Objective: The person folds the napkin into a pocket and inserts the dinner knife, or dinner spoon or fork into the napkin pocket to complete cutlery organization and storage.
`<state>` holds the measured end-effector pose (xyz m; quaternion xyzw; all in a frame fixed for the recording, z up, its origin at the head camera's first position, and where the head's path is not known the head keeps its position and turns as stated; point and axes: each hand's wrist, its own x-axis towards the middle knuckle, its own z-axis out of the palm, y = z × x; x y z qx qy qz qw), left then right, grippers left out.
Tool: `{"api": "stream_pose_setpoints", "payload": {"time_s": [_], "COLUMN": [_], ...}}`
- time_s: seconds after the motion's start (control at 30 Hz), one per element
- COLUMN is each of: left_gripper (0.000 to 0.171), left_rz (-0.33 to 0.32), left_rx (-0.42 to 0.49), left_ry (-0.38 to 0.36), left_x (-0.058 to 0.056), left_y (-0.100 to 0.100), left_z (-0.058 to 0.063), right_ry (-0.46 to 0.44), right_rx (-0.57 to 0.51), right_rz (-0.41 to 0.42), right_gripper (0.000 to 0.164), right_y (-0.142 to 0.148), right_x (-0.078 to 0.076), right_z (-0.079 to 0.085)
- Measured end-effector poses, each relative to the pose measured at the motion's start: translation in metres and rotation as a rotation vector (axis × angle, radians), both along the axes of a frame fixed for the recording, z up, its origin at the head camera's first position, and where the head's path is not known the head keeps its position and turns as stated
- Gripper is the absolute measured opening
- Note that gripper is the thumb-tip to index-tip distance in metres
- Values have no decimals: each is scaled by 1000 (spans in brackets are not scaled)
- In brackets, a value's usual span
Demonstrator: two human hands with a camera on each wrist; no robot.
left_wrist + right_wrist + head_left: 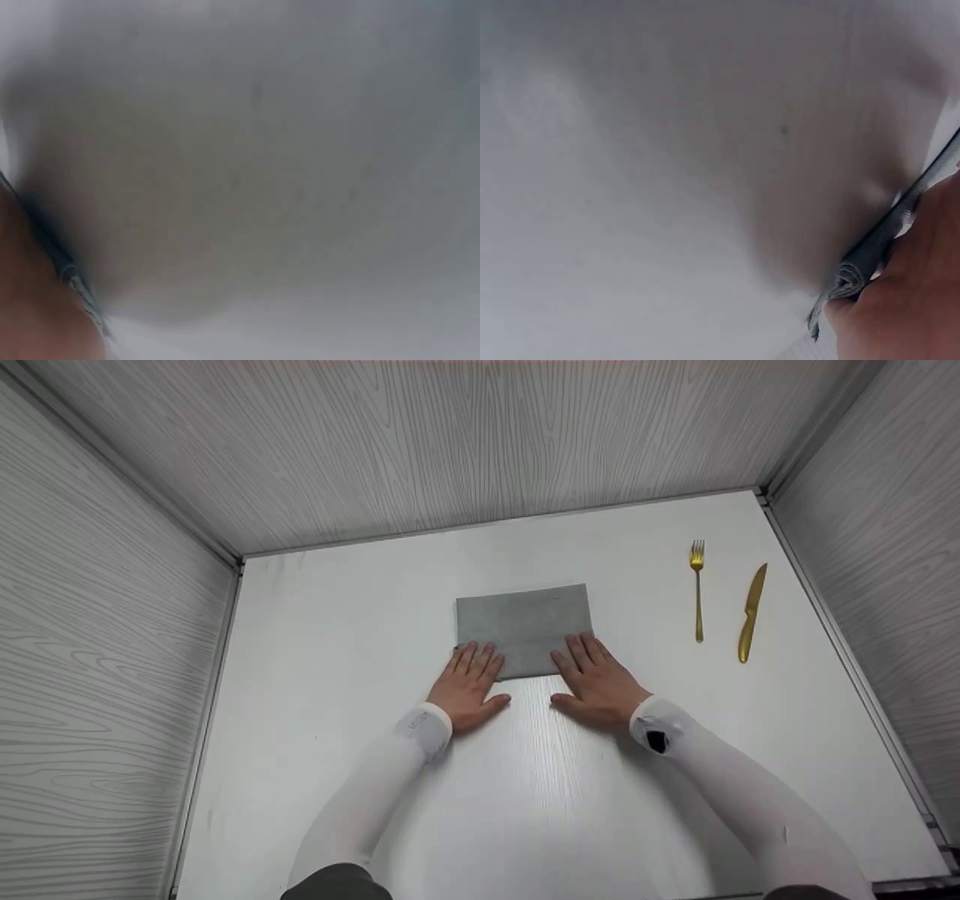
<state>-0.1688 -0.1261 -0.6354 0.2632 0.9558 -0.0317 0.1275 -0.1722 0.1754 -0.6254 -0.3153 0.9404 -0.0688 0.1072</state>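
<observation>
A grey folded cloth (pixel 525 619) lies flat in the middle of the white table. My left hand (pixel 466 690) rests with straight fingers on its near left corner, the thumb out on the table. On the near right part lies my right hand (pixel 598 682), fingers spread and straight, its thumb also off the cloth. The right wrist view catches the cloth's layered edge (pixel 847 277) beside the hand (pixel 907 300). Only a sliver of the cloth edge (pixel 71 274) appears next to the hand (pixel 37 322) in the left wrist view.
To the right of the cloth are a gold fork (pixel 697 585) and, further right, a gold knife (pixel 752 611), both lying lengthwise. Grey wood-grain panels (pixel 465 442) wall the white table (pixel 322 660) at the back and on both sides.
</observation>
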Motion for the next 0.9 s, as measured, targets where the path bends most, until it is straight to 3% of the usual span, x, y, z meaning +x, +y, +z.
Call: {"api": "stream_pose_setpoints", "payload": {"time_s": [0.23,0.37,0.43,0.57,0.63,0.8,0.9], "left_gripper": [79,70,65,60,63,78,79], "left_rz": [17,90,145,294,404,686,793], "left_rx": [26,182,264,359,423,657,751], "left_ry": [-41,-73,-72,-39,-57,-201,-280], "left_x": [1,-15,-26,-52,-64,-85,-92], "left_y": [1,-2,-5,-11,-12,-8,-4], "left_z": [15,30,36,42,44,46,46], "right_ry": [36,46,38,1,-57,-354,-476], "right_rx": [-5,-83,-151,-269,-313,-509,-643], "right_rz": [14,-39,-104,-271,-369,-601,-679], "right_gripper": [78,59,48,40,44,61,67], "right_y": [1,0,1,6,8,13,10], "right_x": [-3,-21,-35,-68,-84,-114,-122], "right_z": [7,16,21,29,32,31,30]}}
